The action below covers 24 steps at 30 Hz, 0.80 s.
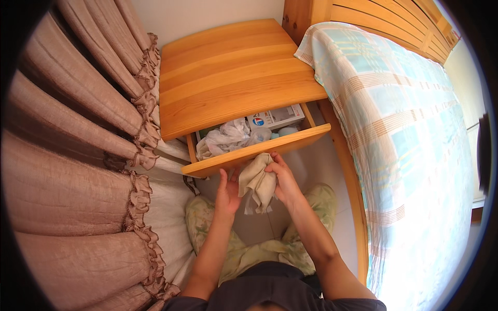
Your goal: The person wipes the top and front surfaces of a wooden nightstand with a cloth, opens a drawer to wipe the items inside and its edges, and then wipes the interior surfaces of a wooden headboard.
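My right hand [286, 180] grips a crumpled beige cloth [256, 177] in front of the pulled-out drawer. Something clear, like thin plastic, hangs at the cloth's lower end. On the cloth's other side is my left hand [228, 192], thumb raised and apart from the fingers, with nothing visible in it. The wooden drawer [256, 149] belongs to a nightstand [237, 74] and stands partly open. Inside it lie crumpled whitish plastic bags [225, 138], a printed white box [276, 117] and a pale blue item [287, 131] that I cannot identify.
Pinkish-brown ruffled curtains [78, 194] hang close on the left. At the right is a wooden bed, its side rail [352, 194] beside my knee and a plaid cover [393, 116] over it. Tiled floor [258, 225] shows between my legs.
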Tool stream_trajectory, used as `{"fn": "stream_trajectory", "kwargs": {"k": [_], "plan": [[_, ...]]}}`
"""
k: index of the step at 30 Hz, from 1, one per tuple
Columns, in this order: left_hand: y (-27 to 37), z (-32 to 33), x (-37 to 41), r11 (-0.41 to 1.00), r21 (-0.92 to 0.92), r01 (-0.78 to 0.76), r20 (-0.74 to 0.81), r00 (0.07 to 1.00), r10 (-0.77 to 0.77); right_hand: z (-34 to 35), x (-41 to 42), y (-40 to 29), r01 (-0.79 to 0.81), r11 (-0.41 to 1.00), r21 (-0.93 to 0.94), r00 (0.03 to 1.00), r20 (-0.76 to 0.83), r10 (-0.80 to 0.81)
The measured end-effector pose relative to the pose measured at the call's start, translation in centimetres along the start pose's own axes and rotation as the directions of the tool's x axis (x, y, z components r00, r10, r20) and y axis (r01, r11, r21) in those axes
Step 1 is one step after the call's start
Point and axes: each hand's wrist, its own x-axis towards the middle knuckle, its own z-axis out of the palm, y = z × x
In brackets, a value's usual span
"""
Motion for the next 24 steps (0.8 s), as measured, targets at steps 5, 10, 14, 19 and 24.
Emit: {"fn": "stream_trajectory", "kwargs": {"k": [5, 10, 14, 19, 24], "plan": [[-0.9, -1.2, 0.8, 0.995, -0.098, -0.022, -0.013, 1.000, 0.021, 0.4, -5.0, -2.4, 0.089, 0.915, -0.393, 0.992, -0.050, -0.118], [-2.0, -2.8, 1.4, 0.963, -0.266, -0.034, -0.036, 0.999, 0.025, 1.4, -6.7, -7.2, 0.582, 0.324, -0.746, 0.582, 0.104, -0.807], [-2.3, -3.0, 1.8, 0.970, -0.243, -0.014, -0.015, 1.000, 0.010, -0.3, -3.3, -6.9, 0.323, -0.318, -0.891, 0.369, 0.428, -0.825], [-2.3, -2.9, 1.5, 0.986, -0.164, -0.032, 0.006, 0.999, 0.034, 1.8, -2.4, -2.8, 0.314, -0.471, -0.825, 0.480, 0.565, -0.671], [-2.7, -4.5, 1.8, 0.997, -0.072, -0.012, 0.209, 0.977, 0.027, 5.0, -1.9, 2.7, 0.592, -0.447, -0.671, 0.449, 0.735, -0.508]]}}
